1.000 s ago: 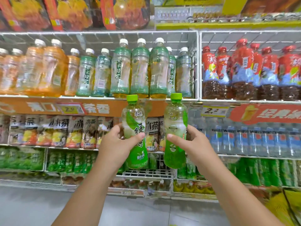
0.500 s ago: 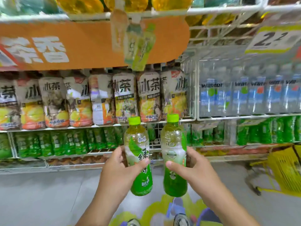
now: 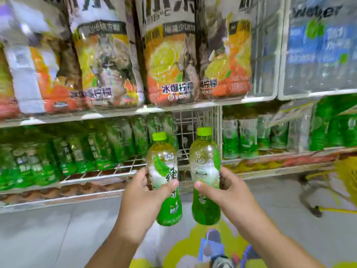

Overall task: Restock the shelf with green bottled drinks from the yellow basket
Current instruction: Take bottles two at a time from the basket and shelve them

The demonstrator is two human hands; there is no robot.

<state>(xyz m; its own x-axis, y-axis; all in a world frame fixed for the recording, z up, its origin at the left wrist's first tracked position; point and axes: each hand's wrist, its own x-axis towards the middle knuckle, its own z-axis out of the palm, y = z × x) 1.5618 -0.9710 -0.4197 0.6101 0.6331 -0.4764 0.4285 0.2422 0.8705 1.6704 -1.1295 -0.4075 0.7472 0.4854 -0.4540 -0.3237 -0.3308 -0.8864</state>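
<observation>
My left hand (image 3: 142, 198) grips a green bottled drink (image 3: 164, 171) with a lime cap, held upright. My right hand (image 3: 229, 192) grips a second green bottled drink (image 3: 205, 167) beside it, also upright. Both bottles stand in front of a gap in the white wire shelf (image 3: 108, 174), where bare wire shows between rows of green bottles (image 3: 81, 155). The yellow basket (image 3: 345, 176) sits on the floor at the far right, partly cut off by the frame edge.
Above the wire shelf runs a row of lemon tea bottles (image 3: 170, 60). Water bottles (image 3: 316, 47) fill the upper right bay, with more green bottles (image 3: 243, 140) below them. Grey floor tiles lie under my arms, with a coloured floor sticker (image 3: 185, 248).
The view has dropped and closed in on the lower shelves. Both hands still hold their bottles, now level with the green-bottle shelf and its gap.
</observation>
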